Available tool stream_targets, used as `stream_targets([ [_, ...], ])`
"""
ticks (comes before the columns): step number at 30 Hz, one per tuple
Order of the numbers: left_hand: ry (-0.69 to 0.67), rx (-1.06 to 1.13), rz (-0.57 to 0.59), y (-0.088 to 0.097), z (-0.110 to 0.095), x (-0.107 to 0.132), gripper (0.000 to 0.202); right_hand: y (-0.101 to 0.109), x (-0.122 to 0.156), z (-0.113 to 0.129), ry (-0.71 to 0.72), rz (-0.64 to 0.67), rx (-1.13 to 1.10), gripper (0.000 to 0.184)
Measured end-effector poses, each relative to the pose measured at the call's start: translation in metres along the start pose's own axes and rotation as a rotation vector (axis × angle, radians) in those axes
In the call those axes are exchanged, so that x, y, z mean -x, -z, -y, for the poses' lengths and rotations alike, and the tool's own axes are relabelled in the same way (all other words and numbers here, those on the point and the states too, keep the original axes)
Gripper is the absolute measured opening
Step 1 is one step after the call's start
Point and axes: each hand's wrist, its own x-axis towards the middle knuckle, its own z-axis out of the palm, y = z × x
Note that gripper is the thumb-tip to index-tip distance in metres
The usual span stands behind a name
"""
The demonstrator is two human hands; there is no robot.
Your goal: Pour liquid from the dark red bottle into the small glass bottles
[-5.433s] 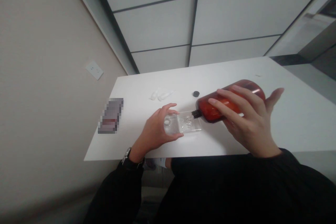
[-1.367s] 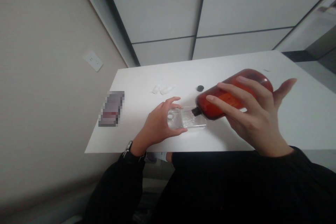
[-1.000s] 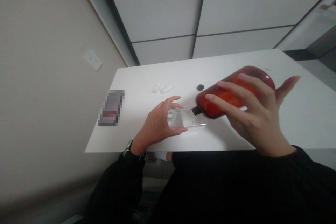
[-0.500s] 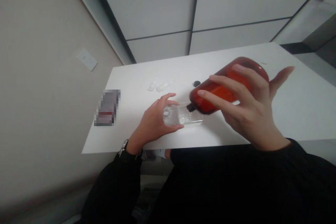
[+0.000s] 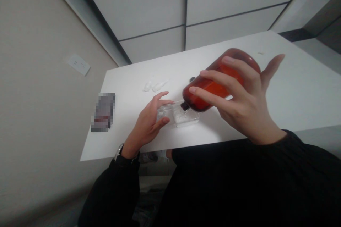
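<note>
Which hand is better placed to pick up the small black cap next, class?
Probably the left hand: it only cups the clear plastic container, while the right hand is wrapped around the amber bottle, tilted above that container.

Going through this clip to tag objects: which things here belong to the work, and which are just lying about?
In use: amber bottle in the right hand; clear case at the left hand.

Lying about: black cap; white plastic pieces; blurred flat object.
</note>
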Motion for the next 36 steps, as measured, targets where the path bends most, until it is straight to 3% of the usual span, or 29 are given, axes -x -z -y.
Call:
stream_targets([
  [7, 0.025, -0.001, -0.002, 0.000, -0.005, 0.000, 0.078, -0.001, 0.000, 0.000, -0.003, -0.016, -0.029, 0.049],
  [12, 0.036, -0.028, 0.005, 0.001, -0.006, -0.002, 0.073, 0.002, 0.002, 0.000, -0.085, 0.153, -0.011, 0.050],
  [15, 0.039, -0.094, 0.000, 0.000, -0.008, -0.002, 0.077, 0.003, 0.002, 0.000, -0.095, 0.190, 0.016, 0.048],
  [23, 0.035, -0.148, -0.021, -0.001, -0.013, -0.003, 0.076, -0.001, 0.003, 0.001, -0.040, 0.038, -0.020, 0.049],
  [30, 0.043, -0.146, -0.025, -0.001, -0.014, -0.003, 0.074, -0.003, 0.006, -0.003, -0.105, 0.150, -0.015, 0.066],
  [36, 0.053, -0.124, -0.036, -0.001, -0.014, -0.004, 0.070, 0.001, 0.003, -0.002, -0.035, 0.115, 0.010, 0.060],
])
